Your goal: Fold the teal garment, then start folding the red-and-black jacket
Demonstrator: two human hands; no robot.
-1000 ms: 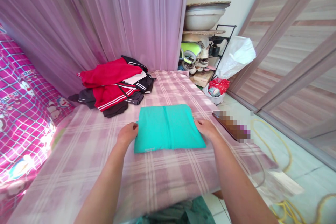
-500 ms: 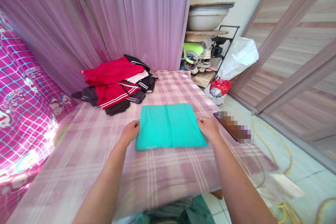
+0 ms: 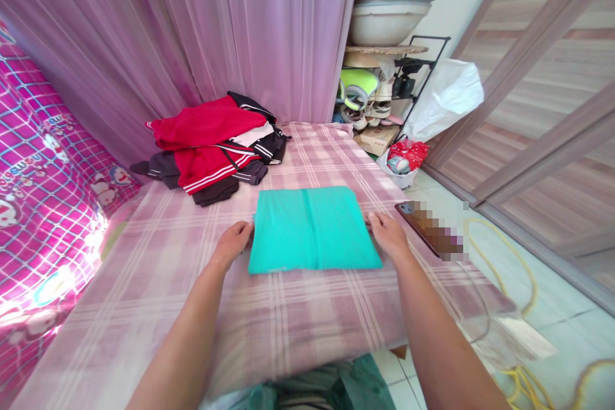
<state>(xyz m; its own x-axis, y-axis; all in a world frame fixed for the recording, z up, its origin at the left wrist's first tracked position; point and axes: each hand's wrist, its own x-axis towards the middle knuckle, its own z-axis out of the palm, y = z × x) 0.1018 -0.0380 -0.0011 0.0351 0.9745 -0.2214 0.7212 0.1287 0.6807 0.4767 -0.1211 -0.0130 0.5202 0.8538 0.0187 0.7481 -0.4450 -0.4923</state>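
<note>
A folded teal cloth lies flat on the plaid pink bed sheet. My left hand rests on the sheet at the cloth's left edge, fingers stretched out and touching that edge. My right hand lies at the cloth's right edge the same way, fingertips against the fabric. Neither hand lifts the cloth. Both forearms reach in from the bottom of the view.
A heap of red, black and white clothes sits behind the cloth near the purple curtain. A phone lies at the bed's right edge. A shoe rack with a basin, bags and a yellow cable stand on the floor to the right.
Both hands stay beside the teal cloth, but their fingers have flattened out from a more curled pose. The cloth has not moved; the camera shifted slightly.
</note>
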